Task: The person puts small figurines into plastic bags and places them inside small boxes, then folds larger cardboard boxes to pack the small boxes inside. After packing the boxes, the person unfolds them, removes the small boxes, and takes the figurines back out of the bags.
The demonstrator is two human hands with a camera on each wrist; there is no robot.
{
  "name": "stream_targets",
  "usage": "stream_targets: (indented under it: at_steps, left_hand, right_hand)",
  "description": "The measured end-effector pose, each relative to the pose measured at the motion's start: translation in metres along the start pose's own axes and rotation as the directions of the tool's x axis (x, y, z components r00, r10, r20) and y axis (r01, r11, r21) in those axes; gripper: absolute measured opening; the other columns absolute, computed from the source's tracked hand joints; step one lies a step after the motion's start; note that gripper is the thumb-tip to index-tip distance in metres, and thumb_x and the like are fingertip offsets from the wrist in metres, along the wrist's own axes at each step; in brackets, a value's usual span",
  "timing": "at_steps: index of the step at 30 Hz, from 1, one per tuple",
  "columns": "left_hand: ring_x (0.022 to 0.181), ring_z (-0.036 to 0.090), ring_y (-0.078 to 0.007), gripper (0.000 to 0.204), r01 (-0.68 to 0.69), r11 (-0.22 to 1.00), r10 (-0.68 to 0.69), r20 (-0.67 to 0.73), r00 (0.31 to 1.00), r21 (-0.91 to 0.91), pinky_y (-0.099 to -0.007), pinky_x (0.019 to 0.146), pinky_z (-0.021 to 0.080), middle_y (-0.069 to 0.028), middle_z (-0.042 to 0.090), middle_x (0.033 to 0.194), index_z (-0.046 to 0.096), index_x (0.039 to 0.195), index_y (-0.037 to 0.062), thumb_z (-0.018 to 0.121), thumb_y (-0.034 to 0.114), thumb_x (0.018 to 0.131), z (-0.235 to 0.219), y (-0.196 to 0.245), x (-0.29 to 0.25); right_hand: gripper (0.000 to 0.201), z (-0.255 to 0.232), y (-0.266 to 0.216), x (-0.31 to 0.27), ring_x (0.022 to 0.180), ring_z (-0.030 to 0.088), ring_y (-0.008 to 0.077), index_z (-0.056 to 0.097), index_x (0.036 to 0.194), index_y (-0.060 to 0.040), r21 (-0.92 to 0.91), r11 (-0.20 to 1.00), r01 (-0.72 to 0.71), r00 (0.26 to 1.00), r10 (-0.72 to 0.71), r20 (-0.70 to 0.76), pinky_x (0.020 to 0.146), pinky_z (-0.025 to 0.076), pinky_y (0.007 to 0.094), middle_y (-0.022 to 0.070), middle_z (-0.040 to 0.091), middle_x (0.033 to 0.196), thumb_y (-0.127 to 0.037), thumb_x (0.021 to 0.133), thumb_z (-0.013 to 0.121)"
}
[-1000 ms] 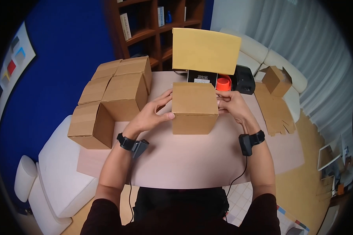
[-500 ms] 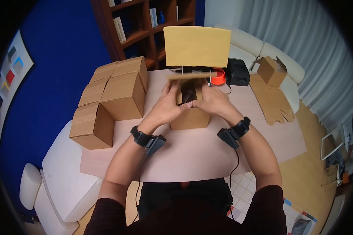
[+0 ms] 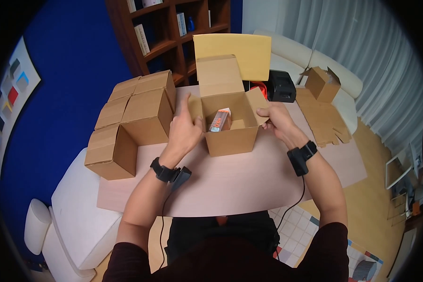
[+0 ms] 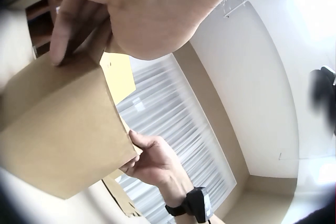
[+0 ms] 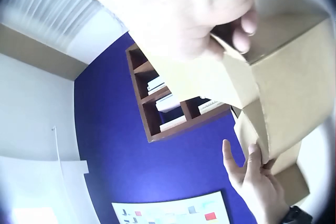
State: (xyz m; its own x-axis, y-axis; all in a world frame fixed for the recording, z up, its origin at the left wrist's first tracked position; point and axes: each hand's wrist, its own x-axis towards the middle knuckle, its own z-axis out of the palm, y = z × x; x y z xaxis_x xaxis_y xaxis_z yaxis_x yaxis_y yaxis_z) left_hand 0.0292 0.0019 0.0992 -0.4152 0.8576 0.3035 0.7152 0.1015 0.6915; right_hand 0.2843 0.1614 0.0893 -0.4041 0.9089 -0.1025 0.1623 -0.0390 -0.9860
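Observation:
An opened cardboard box [image 3: 231,144] stands on the table in front of the person, its lid [image 3: 219,75] raised at the back. A small printed carton [image 3: 221,120] with orange and white markings leans inside it. The left hand [image 3: 185,131] pinches the left side flap [image 3: 195,109] between thumb and fingers, the index finger sticking up. On the other side, the right hand [image 3: 281,122] grips the right side flap [image 3: 257,104], thumb on top. Both flaps are folded outward. In the right wrist view, the left thumb [image 5: 254,153] lies against the flap.
Several closed cardboard boxes [image 3: 148,113] are grouped at the table's left. Behind the open box are a yellow panel [image 3: 256,56], a black device [image 3: 282,86] and a partly hidden red object [image 3: 259,87]. Flattened cardboard [image 3: 324,120] and another open box [image 3: 323,84] lie to the right.
The box was closed a second ago. Its lid has swung up and back, and the side flaps have been spread, showing the carton inside. The hands moved from the middle out to either side.

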Motion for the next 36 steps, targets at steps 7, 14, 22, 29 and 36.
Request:
stream_targets:
  at_steps: [7, 14, 22, 29, 36]
  left_hand:
    - [0.121, 0.064, -0.0366, 0.052, -0.28, 0.88, 0.321, -0.045, 0.946, 0.384, -0.0455, 0.103, 0.052, -0.0223, 0.066, 0.13, 0.057, 0.149, 0.0119, 0.07, 0.029, 0.101, 0.01, -0.003, -0.022]
    - [0.119, 0.066, -0.028, 0.046, 0.614, -0.053, 0.129, 0.604, 0.786, -0.788, -0.0448, 0.111, 0.051, -0.0162, 0.067, 0.125, 0.06, 0.134, -0.0033, 0.053, 0.037, 0.112, 0.022, 0.001, -0.01]
    - [0.131, 0.062, -0.0338, 0.039, 0.664, -0.164, -0.094, 0.681, 0.726, -0.73, -0.0504, 0.115, 0.05, -0.0207, 0.063, 0.139, 0.055, 0.137, -0.0041, 0.05, 0.026, 0.114, 0.045, 0.01, -0.003]
    - [0.129, 0.064, -0.0307, 0.037, 0.604, -0.162, -0.06, 0.619, 0.783, -0.78, -0.0486, 0.112, 0.053, -0.0199, 0.063, 0.14, 0.055, 0.14, -0.0039, 0.051, 0.022, 0.114, 0.047, -0.024, -0.006]
    - [0.126, 0.067, -0.0296, 0.039, 0.567, -0.076, 0.157, 0.552, 0.819, -0.82, -0.0452, 0.107, 0.058, -0.0197, 0.065, 0.138, 0.052, 0.143, -0.0061, 0.05, 0.019, 0.114, 0.05, -0.072, 0.007]
  right_hand:
    - [0.018, 0.039, 0.001, -0.086, 0.066, 0.065, 0.0221, 0.071, 0.105, -0.0012, -0.599, 0.473, 0.646, 0.545, -0.835, -0.071, 0.057, 0.049, 0.0315, 0.008, 0.067, 0.082, -0.007, 0.088, 0.074]
    - [0.032, 0.071, 0.027, -0.107, 0.07, 0.06, 0.0213, 0.072, 0.105, 0.0107, -0.769, -0.329, 0.548, 0.178, -0.853, 0.491, 0.063, 0.05, 0.0348, 0.0113, 0.061, 0.087, -0.004, 0.076, 0.069]
    - [0.033, 0.093, 0.036, -0.103, 0.079, 0.06, 0.0243, 0.073, 0.101, 0.012, -0.65, -0.502, 0.571, 0.056, -0.765, 0.641, 0.071, 0.053, 0.0355, 0.0146, 0.061, 0.092, -0.009, 0.076, 0.067]
    - [0.034, 0.09, 0.02, -0.123, 0.082, 0.062, 0.0246, 0.073, 0.105, 0.0075, -0.529, -0.473, 0.704, 0.065, -0.7, 0.712, 0.074, 0.053, 0.0384, 0.015, 0.065, 0.099, -0.013, 0.078, 0.069]
    - [0.029, 0.041, -0.028, -0.149, 0.091, 0.066, 0.0307, 0.072, 0.108, 0.0002, -0.657, -0.326, 0.68, -0.051, -0.915, 0.401, 0.083, 0.055, 0.0422, 0.0136, 0.07, 0.11, -0.004, 0.08, 0.073]
